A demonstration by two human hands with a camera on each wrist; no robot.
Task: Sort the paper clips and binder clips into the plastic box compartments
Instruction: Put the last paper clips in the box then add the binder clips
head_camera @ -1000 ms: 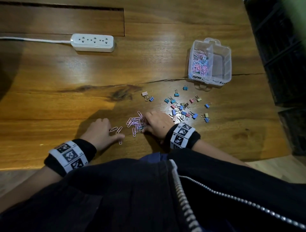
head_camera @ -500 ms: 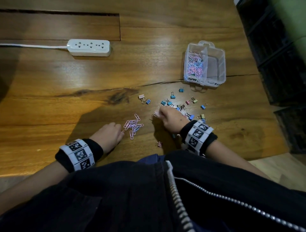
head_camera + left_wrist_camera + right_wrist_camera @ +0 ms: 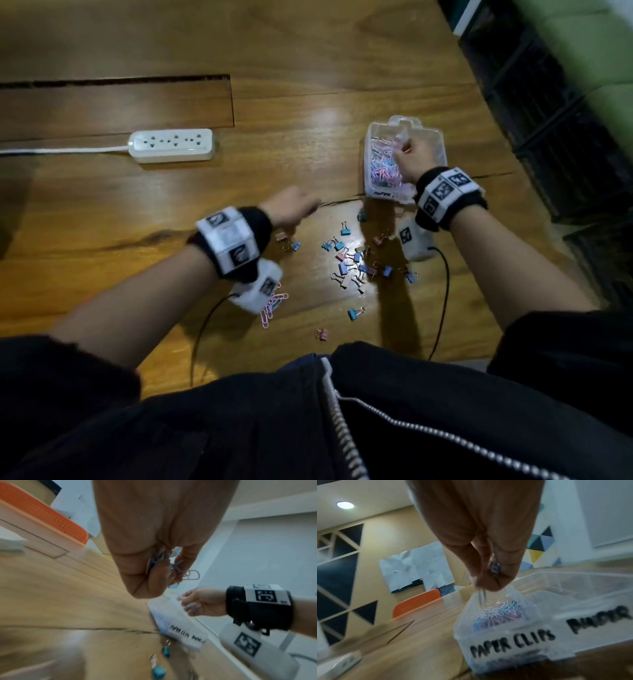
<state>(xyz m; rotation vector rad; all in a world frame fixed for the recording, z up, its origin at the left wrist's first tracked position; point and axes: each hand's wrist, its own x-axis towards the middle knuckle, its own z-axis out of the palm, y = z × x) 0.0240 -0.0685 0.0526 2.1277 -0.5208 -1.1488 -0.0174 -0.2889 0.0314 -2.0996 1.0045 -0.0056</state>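
Note:
The clear plastic box (image 3: 438, 144) stands at the back right, labelled PAPER CLIPS (image 3: 510, 645) on its left compartment. That compartment holds a heap of pastel paper clips (image 3: 382, 164). My right hand (image 3: 409, 150) hovers over it and pinches a few paper clips (image 3: 494, 566) in curled fingers. My left hand (image 3: 301, 207) is raised left of the box, its fingers curled round a small bunch of paper clips (image 3: 161, 561). Several blue and pink binder clips (image 3: 352, 260) lie scattered on the table between my arms. A few loose paper clips (image 3: 272, 305) lie under my left wrist.
A white power strip (image 3: 171, 145) with its cable lies at the back left of the wooden table (image 3: 102, 222). Two stray binder clips (image 3: 354, 313) lie near the front edge. A dark cabinet (image 3: 548, 120) stands to the right of the table.
My right hand has gone from the table near the binder clips up over the box. My left hand has lifted off the table and moved toward the box with paper clips.

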